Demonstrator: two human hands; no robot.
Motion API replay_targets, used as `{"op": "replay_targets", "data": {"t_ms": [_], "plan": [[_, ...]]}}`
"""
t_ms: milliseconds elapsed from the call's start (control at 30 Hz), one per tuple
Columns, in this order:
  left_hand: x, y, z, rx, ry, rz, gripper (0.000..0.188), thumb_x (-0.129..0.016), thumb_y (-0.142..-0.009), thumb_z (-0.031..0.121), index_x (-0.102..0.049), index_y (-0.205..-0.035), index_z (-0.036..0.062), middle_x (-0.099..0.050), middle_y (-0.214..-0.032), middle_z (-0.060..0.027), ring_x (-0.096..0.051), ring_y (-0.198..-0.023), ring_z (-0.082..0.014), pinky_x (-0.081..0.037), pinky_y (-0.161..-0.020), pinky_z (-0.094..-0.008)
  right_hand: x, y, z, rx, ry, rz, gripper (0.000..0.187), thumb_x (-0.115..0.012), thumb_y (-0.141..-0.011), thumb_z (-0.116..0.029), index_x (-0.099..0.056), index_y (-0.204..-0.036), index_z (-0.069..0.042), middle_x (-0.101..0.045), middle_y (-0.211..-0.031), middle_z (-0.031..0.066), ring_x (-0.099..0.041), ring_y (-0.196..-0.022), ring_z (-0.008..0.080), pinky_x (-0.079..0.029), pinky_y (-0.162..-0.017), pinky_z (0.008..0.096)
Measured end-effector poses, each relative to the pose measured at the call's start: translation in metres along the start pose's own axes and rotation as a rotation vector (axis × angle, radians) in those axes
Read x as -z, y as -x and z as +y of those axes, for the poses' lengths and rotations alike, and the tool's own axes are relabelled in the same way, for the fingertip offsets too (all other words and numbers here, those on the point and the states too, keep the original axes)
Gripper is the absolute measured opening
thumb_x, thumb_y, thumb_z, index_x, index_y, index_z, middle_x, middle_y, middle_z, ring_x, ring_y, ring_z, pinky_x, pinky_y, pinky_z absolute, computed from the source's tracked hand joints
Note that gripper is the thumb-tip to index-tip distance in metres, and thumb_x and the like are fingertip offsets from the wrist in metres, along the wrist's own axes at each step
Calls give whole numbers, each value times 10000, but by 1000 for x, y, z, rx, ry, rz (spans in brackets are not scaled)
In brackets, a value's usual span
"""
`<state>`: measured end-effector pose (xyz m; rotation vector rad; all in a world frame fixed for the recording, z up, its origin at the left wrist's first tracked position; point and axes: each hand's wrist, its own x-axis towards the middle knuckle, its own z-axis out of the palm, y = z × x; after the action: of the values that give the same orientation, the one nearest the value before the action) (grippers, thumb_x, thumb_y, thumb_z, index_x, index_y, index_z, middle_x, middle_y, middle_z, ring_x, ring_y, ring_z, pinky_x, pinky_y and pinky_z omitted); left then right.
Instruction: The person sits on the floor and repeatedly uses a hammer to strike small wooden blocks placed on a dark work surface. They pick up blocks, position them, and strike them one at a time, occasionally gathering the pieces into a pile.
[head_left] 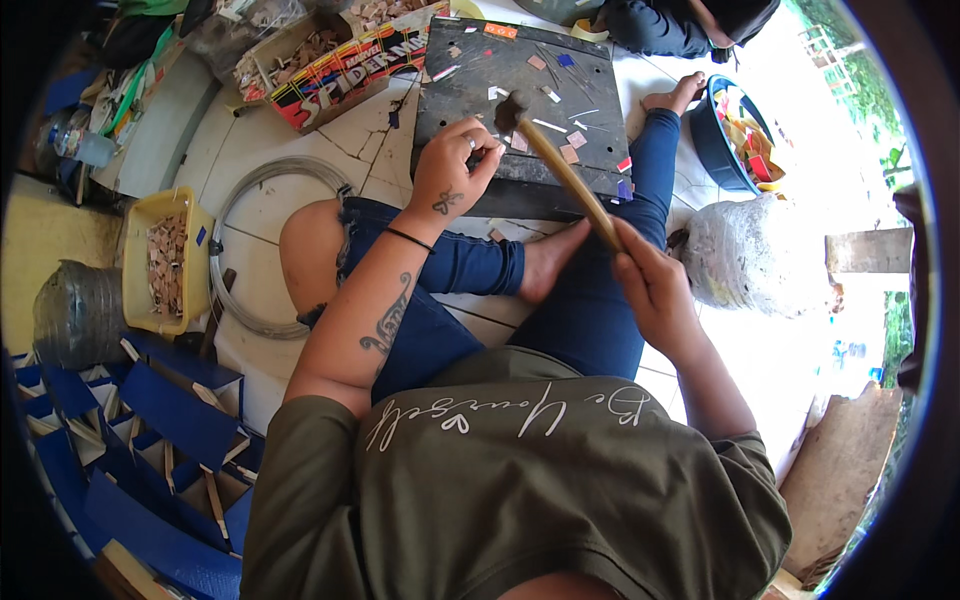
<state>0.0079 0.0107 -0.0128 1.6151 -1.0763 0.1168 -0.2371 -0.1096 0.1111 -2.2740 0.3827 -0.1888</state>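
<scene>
Taking clock directions from the picture's middle, a dark block (445, 130) stands at twelve o'clock, strewn with small squares, strips and thin slivers. Our right hand (648, 280), at three o'clock, is wrapped round the lower handle of a hammer (565, 180), whose head points up toward twelve, just beside our left fingertips. Our left hand (455, 168), near twelve, has thumb and fingers pressed together at the block's near edge; the fingers hide whatever they may pinch, so we cannot tell what it is.

We judge this to be a hammering step, between blows or just lining one up. The next move seems to call for a steady left hand, fingertips clear of the hammer's face, and a short, square stroke. A carton (300, 112) of small pieces lies at eleven o'clock, a yellow basin (203, 240) at nine.
</scene>
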Motion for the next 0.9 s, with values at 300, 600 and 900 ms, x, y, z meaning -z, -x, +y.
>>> {"op": "replay_targets", "data": {"t_ms": [300,600,900], "plan": [[5,-4,9,-51,-176,61,86,-694,-788,37,-613,-758,44,-579,-752,-85,-598,-721,-283,-477,-661,-378,5,0,7,-6,-171,106,420,-441,-1009,-79,-444,-1421,5,-559,-843,25,-472,-613,49,-389,-550,198],[7,-11,19,-86,-502,-114,186,-721,-783,186,-686,-898,45,-578,-853,-63,-567,-875,-264,-451,-777,-398,-8,7,27,-149,-347,164,421,-464,-994,-47,-461,-1413,-5,-527,-809,-12,-452,-637,32,-378,-577,189],[28,0,24,16,-398,-221,83,-733,-764,157,-686,-810,105,-631,-841,-46,-585,-875,-259,-410,-847,-413,-19,13,48,-234,-365,123,434,-492,-983,-29,-461,-1416,-26,-516,-803,-9,-455,-652,43,-388,-598,201]]}}
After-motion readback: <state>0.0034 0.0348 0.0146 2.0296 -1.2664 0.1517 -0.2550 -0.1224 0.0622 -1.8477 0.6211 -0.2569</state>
